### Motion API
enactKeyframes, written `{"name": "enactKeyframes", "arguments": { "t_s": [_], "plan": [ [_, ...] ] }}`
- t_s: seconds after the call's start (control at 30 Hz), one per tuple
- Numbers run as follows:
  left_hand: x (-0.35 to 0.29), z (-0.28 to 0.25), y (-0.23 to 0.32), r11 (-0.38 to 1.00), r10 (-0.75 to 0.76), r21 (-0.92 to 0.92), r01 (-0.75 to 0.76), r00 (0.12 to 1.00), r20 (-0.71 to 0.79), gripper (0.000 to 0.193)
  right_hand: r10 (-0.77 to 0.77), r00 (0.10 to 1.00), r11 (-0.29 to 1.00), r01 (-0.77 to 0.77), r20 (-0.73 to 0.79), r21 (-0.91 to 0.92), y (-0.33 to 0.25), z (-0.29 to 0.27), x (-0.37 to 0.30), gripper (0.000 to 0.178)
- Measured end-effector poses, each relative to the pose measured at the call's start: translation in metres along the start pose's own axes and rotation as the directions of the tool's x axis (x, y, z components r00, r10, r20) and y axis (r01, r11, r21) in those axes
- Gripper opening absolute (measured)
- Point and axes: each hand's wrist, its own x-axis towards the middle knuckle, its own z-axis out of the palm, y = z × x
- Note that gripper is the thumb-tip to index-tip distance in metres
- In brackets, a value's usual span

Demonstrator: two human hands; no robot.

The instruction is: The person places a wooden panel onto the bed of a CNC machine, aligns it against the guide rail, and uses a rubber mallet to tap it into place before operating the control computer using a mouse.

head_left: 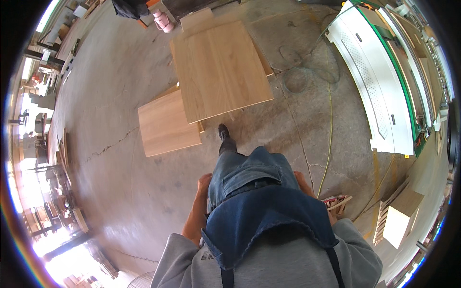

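Observation:
My left hand [204, 182] hangs beside my left hip, against the blue denim apron [269, 211]. My right hand [302, 179] is down at the other hip, partly covered by the apron. The fingers of both hands are too hidden to make out, and no held thing shows. Ahead of my dark shoe [223, 132] lies a large wood-grain panel [218, 72], the nearest thing in front of me. A smaller wood-grain panel [168, 125] sits lower, to its left, partly under it.
A pink jug [163, 21] stands beyond the panels. Right of them, a hose [295, 79] lies coiled and a yellow cable [330, 129] crosses the concrete. A long white and green machine [377, 81] fills the far right. Nearer, a pallet [382, 223] bears a pale board stack [401, 216].

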Motion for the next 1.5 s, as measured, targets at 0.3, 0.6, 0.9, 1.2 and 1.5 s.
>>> {"name": "enactKeyframes", "arguments": {
  "t_s": [0.3,0.6,0.9,1.2,1.5],
  "plan": [
    [-0.034,0.011,-0.02,0.931,0.03,0.364,-0.021,0.999,-0.02,0.024,0.312,0.909,0.921,-0.361,0.277,0.147,-0.032,-0.029,0.053,0.02],
    [-0.037,0.003,-0.028,0.941,-0.001,0.339,0.011,1.0,-0.03,0.025,0.546,0.748,0.599,-0.663,0.376,0.449,-0.098,-0.045,0.082,0.022],
    [0.006,-0.031,-0.025,0.945,-0.026,0.327,0.013,0.999,0.033,0.026,0.512,0.803,0.652,-0.594,0.304,0.471,-0.136,-0.004,0.127,0.018],
    [0.124,-0.113,0.016,0.843,0.078,0.509,-0.176,0.975,0.208,0.027,0.592,0.745,0.488,-0.635,0.308,0.599,-0.181,0.011,0.174,0.019],
    [0.159,-0.211,0.137,0.724,-0.347,-0.617,0.308,0.936,0.06,0.044,0.525,0.837,0.574,-0.483,0.156,0.661,-0.228,-0.006,0.275,0.021]
  ]
}}
